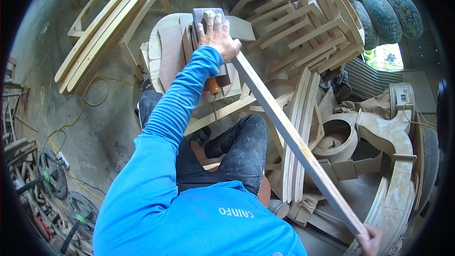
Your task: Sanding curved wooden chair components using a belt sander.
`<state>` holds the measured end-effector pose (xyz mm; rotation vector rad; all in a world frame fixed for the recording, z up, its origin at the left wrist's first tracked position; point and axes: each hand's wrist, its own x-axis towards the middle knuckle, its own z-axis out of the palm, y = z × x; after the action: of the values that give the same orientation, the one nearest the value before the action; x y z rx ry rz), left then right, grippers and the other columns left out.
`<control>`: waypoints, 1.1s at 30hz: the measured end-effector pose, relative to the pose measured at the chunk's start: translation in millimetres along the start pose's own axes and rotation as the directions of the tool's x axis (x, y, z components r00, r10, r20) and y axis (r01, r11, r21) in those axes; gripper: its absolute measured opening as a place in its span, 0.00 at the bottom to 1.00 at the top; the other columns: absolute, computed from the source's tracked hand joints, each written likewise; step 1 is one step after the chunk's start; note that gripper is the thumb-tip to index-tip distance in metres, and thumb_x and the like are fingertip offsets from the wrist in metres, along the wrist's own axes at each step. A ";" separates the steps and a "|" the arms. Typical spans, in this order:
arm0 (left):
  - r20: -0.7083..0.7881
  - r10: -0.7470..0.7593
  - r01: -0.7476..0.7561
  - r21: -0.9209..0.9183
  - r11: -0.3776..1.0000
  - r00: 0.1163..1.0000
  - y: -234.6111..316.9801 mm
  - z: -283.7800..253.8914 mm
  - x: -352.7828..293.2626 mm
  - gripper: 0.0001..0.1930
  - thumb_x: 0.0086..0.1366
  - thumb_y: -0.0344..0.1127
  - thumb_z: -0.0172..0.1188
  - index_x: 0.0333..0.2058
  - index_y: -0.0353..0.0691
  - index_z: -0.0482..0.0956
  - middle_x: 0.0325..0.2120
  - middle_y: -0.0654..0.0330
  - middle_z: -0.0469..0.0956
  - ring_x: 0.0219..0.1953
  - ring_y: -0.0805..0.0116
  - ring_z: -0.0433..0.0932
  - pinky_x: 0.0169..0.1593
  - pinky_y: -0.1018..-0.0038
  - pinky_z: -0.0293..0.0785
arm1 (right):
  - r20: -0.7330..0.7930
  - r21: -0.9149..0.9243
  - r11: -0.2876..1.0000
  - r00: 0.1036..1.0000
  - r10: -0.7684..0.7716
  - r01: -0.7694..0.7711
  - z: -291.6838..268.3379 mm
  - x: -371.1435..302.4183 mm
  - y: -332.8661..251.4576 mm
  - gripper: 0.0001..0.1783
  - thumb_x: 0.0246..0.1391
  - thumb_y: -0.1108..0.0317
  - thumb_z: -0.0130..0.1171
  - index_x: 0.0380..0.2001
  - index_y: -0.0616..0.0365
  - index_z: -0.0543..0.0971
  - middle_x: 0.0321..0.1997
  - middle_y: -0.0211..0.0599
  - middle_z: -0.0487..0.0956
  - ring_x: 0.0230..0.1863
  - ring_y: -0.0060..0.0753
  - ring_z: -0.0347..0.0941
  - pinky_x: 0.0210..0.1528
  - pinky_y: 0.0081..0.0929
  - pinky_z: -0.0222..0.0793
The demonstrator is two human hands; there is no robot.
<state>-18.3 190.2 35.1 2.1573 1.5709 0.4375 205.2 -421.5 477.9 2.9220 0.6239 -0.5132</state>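
Observation:
My left hand (218, 38) lies stretched out with its fingers spread over a flat grey surface (200, 14). Under its palm and thumb is the far end of a long squared wooden strip (289, 132); its contact with the grey surface is hidden. An orange rounded part (212, 86) sticks out below, beside my wrist. The strip slants down to the right across my knee side. At its near end my right hand (371, 241) is closed around it, partly cut off by the picture's edge. Pale wooden boards (169, 52) lie beneath and left of my left hand.
Stacked wooden frames (308, 23) stand at the far right, curved rails (106, 33) at the far left. Several slats (298, 137) lean beside the strip. A dusty machine housing (395, 161) stands right. A yellow cord (71, 125) trails over the floor (104, 147).

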 end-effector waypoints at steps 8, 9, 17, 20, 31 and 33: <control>-0.144 0.141 -0.098 0.269 0.958 0.980 -55.4 -2.2 101.6 0.42 0.67 0.59 0.48 0.76 0.47 0.53 0.79 0.54 0.38 0.80 0.54 0.29 0.78 0.45 0.32 | -0.025 0.275 0.903 0.941 -0.337 0.330 167.1 46.0 -76.6 0.24 0.45 0.71 0.69 0.48 0.68 0.84 0.38 0.40 0.86 0.40 0.26 0.81 0.48 0.27 0.75; -0.161 0.157 -0.105 0.288 0.952 0.974 -64.0 -4.8 116.6 0.42 0.68 0.59 0.48 0.76 0.47 0.53 0.79 0.55 0.38 0.80 0.54 0.29 0.78 0.45 0.33 | -0.082 0.252 0.882 0.917 -0.390 0.398 182.7 51.2 -78.2 0.22 0.46 0.72 0.72 0.46 0.67 0.84 0.36 0.52 0.86 0.40 0.34 0.86 0.44 0.28 0.78; -0.011 0.094 -0.084 0.369 0.926 0.995 1.7 12.8 37.3 0.46 0.67 0.57 0.52 0.76 0.39 0.48 0.78 0.49 0.39 0.80 0.53 0.34 0.78 0.45 0.31 | -0.018 0.221 0.869 0.892 -0.451 0.444 165.7 46.1 -30.9 0.23 0.44 0.73 0.73 0.48 0.63 0.84 0.36 0.49 0.87 0.39 0.39 0.87 0.43 0.28 0.78; 0.023 0.114 -0.116 0.155 0.981 0.993 51.5 32.6 -80.8 0.46 0.67 0.59 0.51 0.75 0.36 0.53 0.78 0.45 0.40 0.80 0.51 0.32 0.77 0.44 0.29 | 0.065 0.281 0.926 0.958 -0.281 0.252 148.4 26.2 5.0 0.25 0.40 0.75 0.72 0.47 0.68 0.84 0.36 0.41 0.86 0.38 0.24 0.80 0.46 0.25 0.76; -0.140 0.192 -0.179 0.103 0.978 0.971 7.9 37.7 -37.9 0.42 0.67 0.57 0.52 0.72 0.37 0.59 0.77 0.46 0.45 0.80 0.50 0.35 0.77 0.43 0.32 | 0.009 0.148 0.886 0.895 -0.445 0.439 199.5 50.5 -51.2 0.22 0.43 0.73 0.68 0.46 0.65 0.84 0.32 0.47 0.85 0.33 0.25 0.81 0.40 0.26 0.76; -0.122 0.175 -0.159 0.126 0.979 0.977 -7.3 28.3 -6.0 0.42 0.68 0.58 0.50 0.73 0.39 0.56 0.77 0.48 0.44 0.80 0.51 0.34 0.78 0.44 0.31 | 0.018 0.170 0.885 0.896 -0.443 0.434 211.8 57.3 -82.6 0.22 0.45 0.72 0.71 0.47 0.62 0.84 0.34 0.49 0.86 0.34 0.37 0.87 0.40 0.27 0.78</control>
<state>-12.2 182.0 7.1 2.4049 1.5224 0.5671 156.0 -361.9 256.5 2.8926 1.3095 -0.7178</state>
